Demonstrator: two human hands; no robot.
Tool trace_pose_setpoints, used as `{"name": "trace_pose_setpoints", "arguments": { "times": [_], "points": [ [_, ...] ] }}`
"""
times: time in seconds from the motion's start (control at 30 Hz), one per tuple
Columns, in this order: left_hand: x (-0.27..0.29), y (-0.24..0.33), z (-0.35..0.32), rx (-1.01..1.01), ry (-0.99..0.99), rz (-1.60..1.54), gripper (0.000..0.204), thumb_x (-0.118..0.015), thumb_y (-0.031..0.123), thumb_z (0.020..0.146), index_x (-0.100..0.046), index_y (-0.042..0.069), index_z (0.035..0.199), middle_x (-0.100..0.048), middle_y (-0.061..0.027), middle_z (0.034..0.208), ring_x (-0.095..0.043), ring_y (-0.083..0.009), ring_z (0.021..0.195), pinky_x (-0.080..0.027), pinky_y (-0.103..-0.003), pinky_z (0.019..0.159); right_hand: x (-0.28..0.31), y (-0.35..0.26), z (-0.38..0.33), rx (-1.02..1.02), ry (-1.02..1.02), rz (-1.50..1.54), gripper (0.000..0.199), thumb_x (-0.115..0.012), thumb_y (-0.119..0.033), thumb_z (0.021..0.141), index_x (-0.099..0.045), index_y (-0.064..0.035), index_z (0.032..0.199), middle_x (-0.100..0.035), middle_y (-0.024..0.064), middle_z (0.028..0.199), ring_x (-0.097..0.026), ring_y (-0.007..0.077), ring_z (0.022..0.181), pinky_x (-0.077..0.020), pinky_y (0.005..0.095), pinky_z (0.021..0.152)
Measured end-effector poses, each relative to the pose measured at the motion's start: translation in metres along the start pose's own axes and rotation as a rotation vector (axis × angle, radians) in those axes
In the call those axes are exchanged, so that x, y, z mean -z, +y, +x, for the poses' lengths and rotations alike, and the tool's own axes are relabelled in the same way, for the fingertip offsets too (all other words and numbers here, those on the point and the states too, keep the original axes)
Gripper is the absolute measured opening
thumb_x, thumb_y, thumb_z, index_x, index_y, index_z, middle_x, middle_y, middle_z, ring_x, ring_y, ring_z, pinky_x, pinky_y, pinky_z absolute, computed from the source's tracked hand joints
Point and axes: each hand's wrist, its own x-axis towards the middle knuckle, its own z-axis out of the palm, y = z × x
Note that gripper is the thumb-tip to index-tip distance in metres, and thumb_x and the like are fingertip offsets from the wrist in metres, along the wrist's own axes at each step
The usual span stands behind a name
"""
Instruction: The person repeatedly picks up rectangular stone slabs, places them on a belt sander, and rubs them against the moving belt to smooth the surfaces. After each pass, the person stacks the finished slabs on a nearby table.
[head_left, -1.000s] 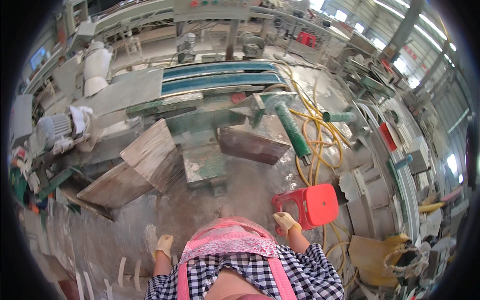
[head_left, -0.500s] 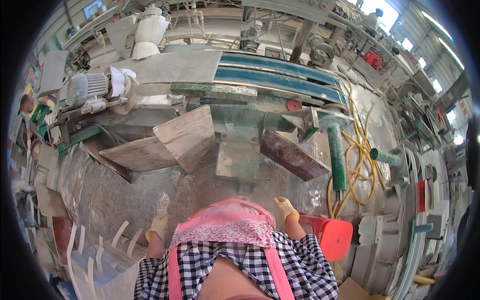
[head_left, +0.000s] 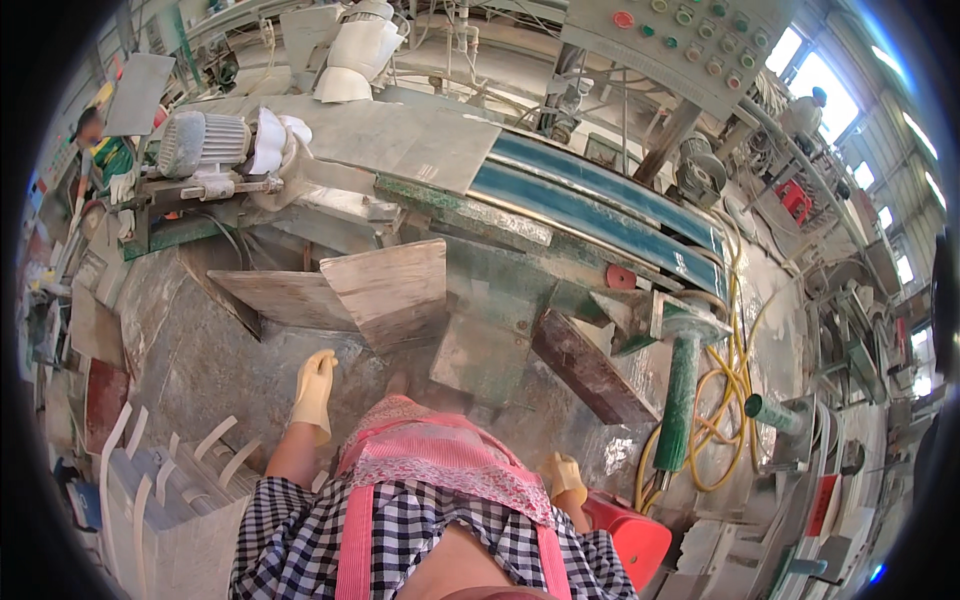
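Observation:
My left hand (head_left: 315,388), in a cream rubber glove, is stretched forward over the wet floor with nothing in it. Its fingers point ahead, loosely bent. The nearest thing is a wooden board (head_left: 395,300) that leans against the machine, with another board (head_left: 280,298) beside it; the hand is apart from both. My right hand (head_left: 566,476), gloved alike, hangs low at my right side by a red plastic stool (head_left: 638,540). Its fingers are too foreshortened to read, and no held thing shows.
Ahead stands a machine with blue conveyor belts (head_left: 600,215), a motor (head_left: 205,145) and a button panel (head_left: 680,45). Right are a dark board (head_left: 595,370), a green post (head_left: 680,405) and a coiled yellow hose (head_left: 715,420). Strapped pale slabs (head_left: 190,520) stand left. Another person (head_left: 100,150) is far left.
My left hand has reached forward from beside my body. The view has turned left, and my body leans that way. My right hand stays low near the stool.

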Motion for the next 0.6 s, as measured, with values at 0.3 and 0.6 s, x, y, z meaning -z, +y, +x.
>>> {"name": "trace_pose_setpoints", "arguments": {
  "times": [0.3,0.6],
  "points": [
    [-0.062,0.14,0.12,-0.365,-0.23,-0.279,0.027,-0.06,0.015,0.099,-0.068,-0.002,0.118,-0.074,-0.0106,0.107,-0.069,-0.0161,0.101,-0.052,-0.03,0.092,0.003,0.0,0.024,-0.442,0.17,0.998,0.031,-0.056,-0.03,0.1,-0.069,-0.0016,0.1,-0.063,0.009,0.065,-0.058,0.0183,0.05,-0.0565,0.0331,0.054],
    [-0.135,0.242,0.299,-0.713,-0.222,-0.123,0.033,-0.067,0.019,0.095,-0.067,-0.001,0.121,-0.074,-0.0158,0.112,-0.07,-0.0245,0.106,-0.053,-0.036,0.093,0.139,-0.286,0.131,-0.162,0.338,0.738,0.038,-0.051,-0.032,0.103,-0.071,0.0001,0.107,-0.053,0.0029,0.056,-0.054,0.0139,0.051,-0.047,0.0269,0.055]
  ]
}}
